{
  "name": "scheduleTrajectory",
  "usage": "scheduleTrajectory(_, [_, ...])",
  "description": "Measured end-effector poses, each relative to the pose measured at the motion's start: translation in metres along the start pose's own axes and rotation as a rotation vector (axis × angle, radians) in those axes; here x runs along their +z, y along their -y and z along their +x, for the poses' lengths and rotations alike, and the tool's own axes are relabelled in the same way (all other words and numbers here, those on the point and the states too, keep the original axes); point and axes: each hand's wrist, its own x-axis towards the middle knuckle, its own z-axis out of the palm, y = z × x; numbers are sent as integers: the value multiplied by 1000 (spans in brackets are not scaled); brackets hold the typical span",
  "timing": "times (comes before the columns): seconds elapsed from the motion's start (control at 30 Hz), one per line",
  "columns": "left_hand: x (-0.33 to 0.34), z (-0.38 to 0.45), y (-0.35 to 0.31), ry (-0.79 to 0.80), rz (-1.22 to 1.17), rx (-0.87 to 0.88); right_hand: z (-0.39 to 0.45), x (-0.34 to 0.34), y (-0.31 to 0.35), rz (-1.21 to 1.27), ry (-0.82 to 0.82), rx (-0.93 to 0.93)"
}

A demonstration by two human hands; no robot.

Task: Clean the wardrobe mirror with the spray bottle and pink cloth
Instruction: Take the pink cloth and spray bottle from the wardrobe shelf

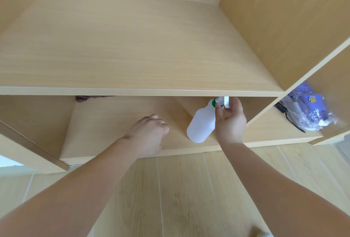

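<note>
A white translucent spray bottle with a green collar and white trigger head is tilted inside the lower wardrobe compartment. My right hand grips it at the neck and trigger, just under the shelf's front edge. My left hand reaches into the same compartment left of the bottle, knuckles up, fingers loosely curled with nothing seen in them. A dark pinkish-red bit of fabric peeks out at the compartment's back, mostly hidden by the shelf. No mirror face is in view.
The light wood wardrobe stands open, with a wide bare upper shelf surface. A side compartment on the right holds a purple plastic-wrapped bundle and a black cable. A door edge juts out at lower left. Wood-look floor lies below.
</note>
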Motion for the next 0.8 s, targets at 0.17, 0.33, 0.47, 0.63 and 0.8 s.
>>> scheduleTrajectory(0.17, [-1, 2, -5, 36, 50, -18, 4, 3, -3, -109, -11, -64])
scheduleTrajectory(0.33, [-23, 3, -33, 76, 75, 45, -13, -5, -1, -48, 54, -109])
scheduleTrajectory(0.47, [-42, 3, -54, 17, 115, 94, -33, -16, -4, -59, 89, -188])
scheduleTrajectory(0.63, [-59, 2, -78, -196, 66, 74, -50, -40, 6, 57, 173, -412])
scheduleTrajectory(0.8, [-109, -8, -94, -327, -62, 110, -60, -79, 35, 127, 292, -583])
